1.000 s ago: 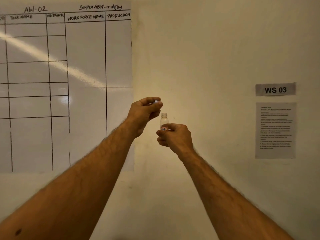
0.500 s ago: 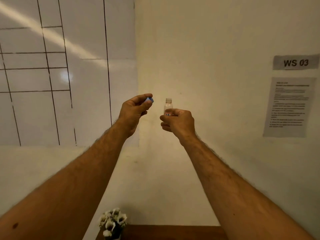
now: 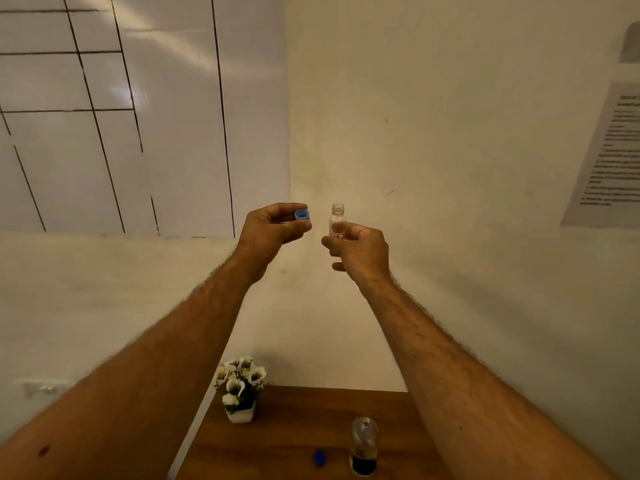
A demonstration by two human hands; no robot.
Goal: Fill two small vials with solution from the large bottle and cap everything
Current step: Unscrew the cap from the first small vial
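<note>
**Small vial uncapped, held up, ready to fill**

Counter (image 3: 301, 427) sits low in view, with the large bottle (image 3: 364, 448) standing near its front edge, dark liquid in the bottom. We can't tell whether it has a cap on. A loose blue cap (image 3: 319, 458) lies just left of it, and a flower pot (image 3: 241, 393) stands at the back left.

Right hand (image 3: 360, 252) grips the small vial (image 3: 337, 221) round its lower half, upright, mouth open, well above the counter. Left hand (image 3: 268, 228) pinches the vial's blue cap (image 3: 302, 215) at the fingertips, just left of the vial and not touching it.

Our read: before pouring, we park that cap open side up and bring the vial down close to the bottle. Keep the vial upright and pour slowly, since the neck is narrow.
</note>
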